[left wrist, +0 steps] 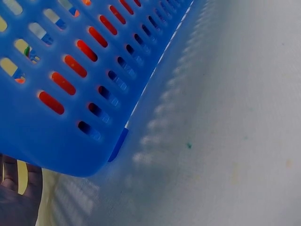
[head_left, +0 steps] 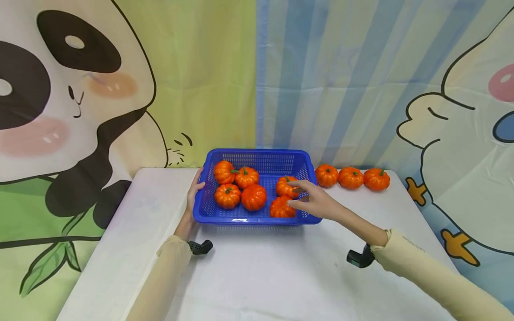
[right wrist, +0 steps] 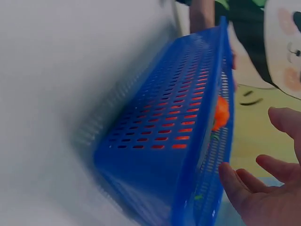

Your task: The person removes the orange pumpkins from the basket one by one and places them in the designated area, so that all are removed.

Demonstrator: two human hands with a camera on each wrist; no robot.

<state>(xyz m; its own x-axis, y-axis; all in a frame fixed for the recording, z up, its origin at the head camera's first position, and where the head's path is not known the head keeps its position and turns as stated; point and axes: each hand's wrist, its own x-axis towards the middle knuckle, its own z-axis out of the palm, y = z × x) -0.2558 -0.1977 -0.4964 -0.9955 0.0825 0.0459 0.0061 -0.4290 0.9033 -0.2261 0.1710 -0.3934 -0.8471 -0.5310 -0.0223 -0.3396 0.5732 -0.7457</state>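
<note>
Two-part backdrop (head_left: 225,89): hung behind everything, green-yellow on the left with a large panda (head_left: 80,100), blue-striped on the right with a pale bird (head_left: 474,169).
Table (head_left: 257,276): white-covered, stretched out in front of the backdrop.
Basket (head_left: 257,220): blue, slot-walled, stood on the table toward its rear edge, long side facing the person.
Sleeves (head_left: 160,276): cream, reached in from lower left and lower right.
Left hand (head_left: 193,191): gripped the basket's left end, with digits at the rim.
Right hand (head_left: 319,200): hung above the basket's right end, over two pumpkins (head_left: 282,208); thumb and fingers stood apart and gripped nothing, though whether a fingertip touched the pumpkins could not be told.
Left group: four more pumpkins (head_left: 228,197), clustered two by two in the basket's left half.
Outside row: three pumpkins (head_left: 351,179), side by side on the table, to the right of the basket.
Black devices (head_left: 201,247): one at each wrist.
Stems (head_left: 228,190): green, showed on several pumpkins.
Green speck (left wrist: 189,146): marked the table near the basket, seen from the left wrist.
</note>
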